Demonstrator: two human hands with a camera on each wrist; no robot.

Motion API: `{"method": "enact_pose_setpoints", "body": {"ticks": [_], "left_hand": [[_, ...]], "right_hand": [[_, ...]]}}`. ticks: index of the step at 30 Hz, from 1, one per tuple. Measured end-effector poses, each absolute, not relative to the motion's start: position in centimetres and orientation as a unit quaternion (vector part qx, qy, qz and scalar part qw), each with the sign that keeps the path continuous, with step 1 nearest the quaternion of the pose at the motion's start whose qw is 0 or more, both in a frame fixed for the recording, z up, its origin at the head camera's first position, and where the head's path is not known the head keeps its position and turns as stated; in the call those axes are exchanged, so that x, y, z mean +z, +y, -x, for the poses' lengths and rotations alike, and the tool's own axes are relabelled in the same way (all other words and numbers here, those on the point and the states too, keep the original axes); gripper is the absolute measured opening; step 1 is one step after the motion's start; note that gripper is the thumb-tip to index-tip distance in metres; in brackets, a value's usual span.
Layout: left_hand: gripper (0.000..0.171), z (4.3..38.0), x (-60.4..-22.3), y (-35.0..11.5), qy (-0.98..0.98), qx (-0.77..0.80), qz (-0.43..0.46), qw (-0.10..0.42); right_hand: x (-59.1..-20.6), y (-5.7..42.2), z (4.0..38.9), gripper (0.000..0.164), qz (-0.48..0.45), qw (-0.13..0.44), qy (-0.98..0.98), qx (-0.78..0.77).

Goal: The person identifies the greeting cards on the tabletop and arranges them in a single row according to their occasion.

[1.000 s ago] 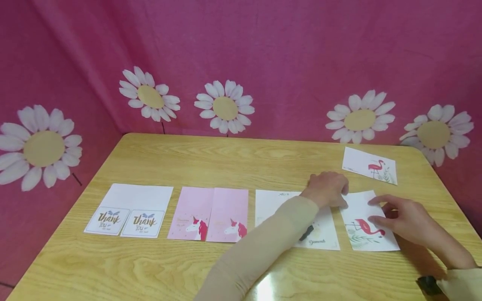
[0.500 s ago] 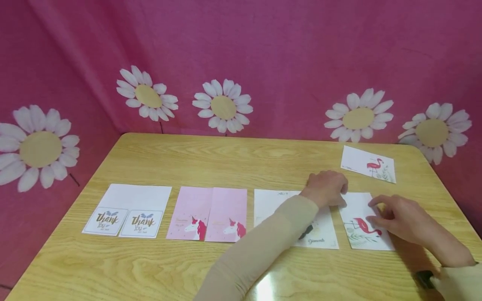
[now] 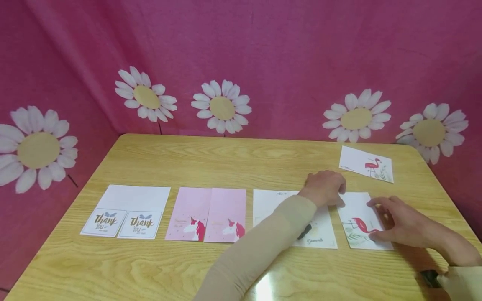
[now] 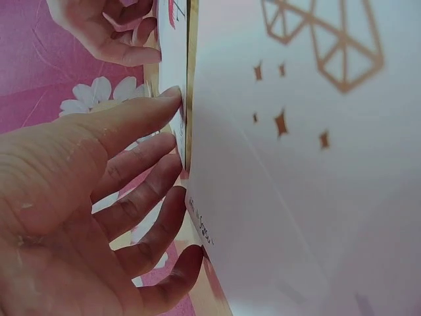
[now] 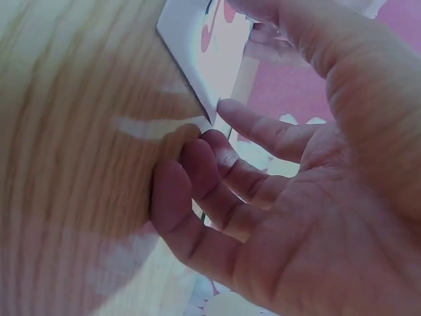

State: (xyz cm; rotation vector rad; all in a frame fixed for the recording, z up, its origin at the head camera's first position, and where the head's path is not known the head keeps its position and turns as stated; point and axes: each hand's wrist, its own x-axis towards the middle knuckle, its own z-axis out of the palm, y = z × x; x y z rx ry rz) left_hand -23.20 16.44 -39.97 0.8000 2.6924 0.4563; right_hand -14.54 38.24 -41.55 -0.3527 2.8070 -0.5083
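A white card with a red flamingo (image 3: 361, 224) lies on the table at the right, its picture turned sideways. My left hand (image 3: 324, 187) reaches across to that card's top left corner, thumb and fingertips resting at the edge. Along its right side is my right hand (image 3: 408, 223), the thumb on the card near the flamingo and a fingertip by the top right corner. Under my left forearm, partly hidden, is a white card reading "Diamonds" (image 3: 324, 232). In the left wrist view, gold gem outlines (image 4: 348, 52) show on white paper beside my fingers.
A second flamingo card (image 3: 365, 164) lies farther back on the right. Two pink unicorn cards (image 3: 208, 205) sit mid-table, with white "Thank You" cards (image 3: 132, 202) on the left. A pink curtain with daisies (image 3: 263, 62) hangs behind the wooden table (image 3: 226, 156).
The flamingo card between my hands has shifted slightly left and straightened a little. My right hand's thumb has slid lower on it. My left hand has barely moved.
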Motion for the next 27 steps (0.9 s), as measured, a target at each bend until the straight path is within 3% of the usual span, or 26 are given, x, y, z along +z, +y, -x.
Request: {"method": "enact_pose_setpoints", "body": {"ticks": [17, 23, 27], "left_hand": [[0.023, 23.4, -39.9, 16.4, 0.932, 0.155, -0.288, 0.158], [0.017, 24.2, -39.6, 16.1, 0.92, 0.187, -0.294, 0.179], [0.022, 25.3, -39.2, 15.8, 0.913, 0.237, -0.269, 0.192]], "right_hand": [[-42.0, 39.0, 14.6, 0.076, 0.129, 0.122, 0.966, -0.186], [-41.7, 39.6, 14.6, 0.061, 0.126, 0.108, 0.957, -0.239], [-41.5, 40.5, 15.1, 0.045, 0.112, 0.073, 0.957, -0.256]]}}
